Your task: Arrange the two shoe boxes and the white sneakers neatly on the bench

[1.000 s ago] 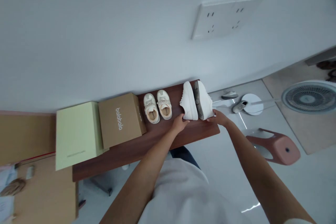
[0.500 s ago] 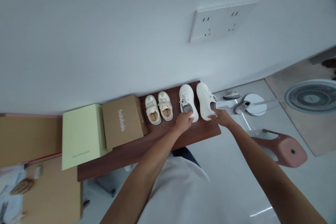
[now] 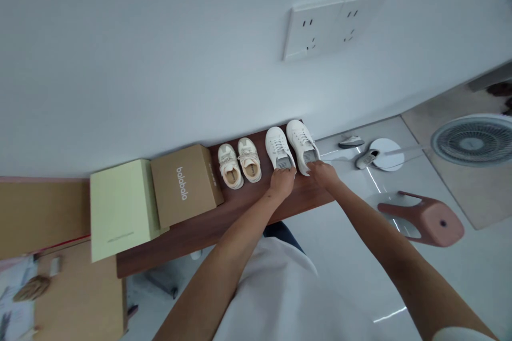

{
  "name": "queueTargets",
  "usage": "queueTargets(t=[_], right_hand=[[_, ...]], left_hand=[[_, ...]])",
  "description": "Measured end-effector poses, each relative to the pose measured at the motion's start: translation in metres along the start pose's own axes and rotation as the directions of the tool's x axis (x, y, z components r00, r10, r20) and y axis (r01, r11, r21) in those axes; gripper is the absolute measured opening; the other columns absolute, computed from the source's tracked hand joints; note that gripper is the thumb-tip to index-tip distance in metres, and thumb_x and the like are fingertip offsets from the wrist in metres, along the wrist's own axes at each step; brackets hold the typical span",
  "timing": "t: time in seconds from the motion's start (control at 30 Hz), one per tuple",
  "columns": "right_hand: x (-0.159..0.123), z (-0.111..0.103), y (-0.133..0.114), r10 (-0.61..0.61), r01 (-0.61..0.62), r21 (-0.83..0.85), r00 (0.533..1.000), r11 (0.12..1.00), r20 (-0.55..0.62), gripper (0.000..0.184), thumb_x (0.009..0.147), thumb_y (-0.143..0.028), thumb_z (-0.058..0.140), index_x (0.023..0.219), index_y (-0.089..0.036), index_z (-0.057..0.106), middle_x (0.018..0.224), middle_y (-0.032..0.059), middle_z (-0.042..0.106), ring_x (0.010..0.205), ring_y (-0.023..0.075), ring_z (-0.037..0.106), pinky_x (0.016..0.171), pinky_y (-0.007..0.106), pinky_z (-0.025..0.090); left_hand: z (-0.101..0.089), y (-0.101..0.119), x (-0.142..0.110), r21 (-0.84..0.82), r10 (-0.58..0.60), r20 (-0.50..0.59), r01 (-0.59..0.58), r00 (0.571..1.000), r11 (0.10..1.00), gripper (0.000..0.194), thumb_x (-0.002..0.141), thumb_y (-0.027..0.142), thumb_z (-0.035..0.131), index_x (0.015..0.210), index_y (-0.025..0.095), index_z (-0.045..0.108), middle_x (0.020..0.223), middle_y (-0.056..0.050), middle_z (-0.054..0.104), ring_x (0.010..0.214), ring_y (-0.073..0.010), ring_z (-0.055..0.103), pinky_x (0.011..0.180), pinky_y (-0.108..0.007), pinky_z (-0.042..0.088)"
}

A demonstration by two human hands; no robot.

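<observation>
Two white sneakers stand upright side by side near the right end of a narrow dark wooden table (image 3: pixel 298 198), toes toward the wall. My left hand (image 3: pixel 282 181) is closed on the heel of the left white sneaker (image 3: pixel 278 145). At the heel of the right white sneaker (image 3: pixel 299 137), my right hand (image 3: pixel 322 173) has its fingers gripped on the collar. To their left, apart from both hands, sits a pair of small cream shoes: a left one (image 3: pixel 229 157) and a right one (image 3: pixel 248 152).
Left along the table lie a brown shoebox (image 3: pixel 182 186) and a pale green box (image 3: pixel 120 208). Cardboard (image 3: pixel 80 293) fills the lower left. On the floor at right are a pink stool (image 3: pixel 438 224), a standing fan (image 3: pixel 472 141) and loose shoes (image 3: pixel 367 159). A socket plate (image 3: pixel 334 26) is on the wall.
The white sneakers were tipped on their sides with a sole showing. They have turned upright and come together, toes to the wall, the right one shifting left. Both hands moved with them.
</observation>
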State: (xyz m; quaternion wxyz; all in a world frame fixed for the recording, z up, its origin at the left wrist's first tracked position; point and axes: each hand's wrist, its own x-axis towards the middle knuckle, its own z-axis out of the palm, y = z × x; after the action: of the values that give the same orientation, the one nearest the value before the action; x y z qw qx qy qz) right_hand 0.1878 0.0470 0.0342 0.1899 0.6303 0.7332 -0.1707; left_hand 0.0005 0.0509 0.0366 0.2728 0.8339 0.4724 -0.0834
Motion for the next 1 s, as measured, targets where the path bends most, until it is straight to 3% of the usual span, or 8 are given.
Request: queueTargets(t=[0.47,0.63,0.87,1.0], right_hand=[[0.010,0.008,-0.004,0.029,-0.030,0.013,0.997,0.999,0.074,0.021,0.101,-0.026,0.049,0.114,-0.018,0.063,0.119,0.0170,0.069,0.110,0.0251,0.064,0.082,0.030,0.048],[0.009,0.009,-0.006,0.019,-0.020,0.016,0.999,1.000,0.047,0.018,0.099,-0.024,0.053,0.113,-0.018,0.062,0.117,0.0156,0.069,0.110,0.0251,0.062,0.083,0.030,0.048],[-0.008,-0.015,-0.017,0.032,-0.021,0.058,0.979,0.998,-0.202,0.027,0.099,-0.033,0.050,0.119,-0.018,0.061,0.120,0.0165,0.067,0.111,0.0293,0.057,0.082,0.033,0.045],[-0.021,-0.038,-0.030,0.005,0.030,0.096,0.938,0.995,-0.348,0.032,0.101,-0.035,0.044,0.122,-0.017,0.061,0.121,0.0159,0.066,0.110,0.0305,0.055,0.085,0.035,0.043]], left_hand=[[0.012,0.000,0.014,-0.029,-0.031,-0.012,0.031,0.999,0.999,0.036,0.099,0.011,0.035,0.125,0.011,0.060,0.102,-0.017,0.073,0.108,-0.0271,0.068,0.101,-0.040,0.041],[0.011,0.003,0.011,-0.063,-0.053,-0.013,0.052,0.999,0.997,0.030,0.098,0.011,0.040,0.120,0.008,0.061,0.102,-0.019,0.072,0.108,-0.0270,0.068,0.101,-0.039,0.041],[-0.020,0.007,-0.007,-0.109,0.001,-0.115,-0.013,0.993,0.994,0.026,0.100,0.023,0.048,0.120,0.012,0.060,0.110,-0.016,0.072,0.113,-0.0287,0.065,0.099,-0.040,0.044],[-0.042,-0.006,-0.043,-0.233,0.012,-0.250,-0.072,0.968,0.970,0.028,0.101,0.023,0.043,0.124,0.019,0.059,0.115,-0.010,0.072,0.112,-0.0234,0.066,0.100,-0.037,0.046]])
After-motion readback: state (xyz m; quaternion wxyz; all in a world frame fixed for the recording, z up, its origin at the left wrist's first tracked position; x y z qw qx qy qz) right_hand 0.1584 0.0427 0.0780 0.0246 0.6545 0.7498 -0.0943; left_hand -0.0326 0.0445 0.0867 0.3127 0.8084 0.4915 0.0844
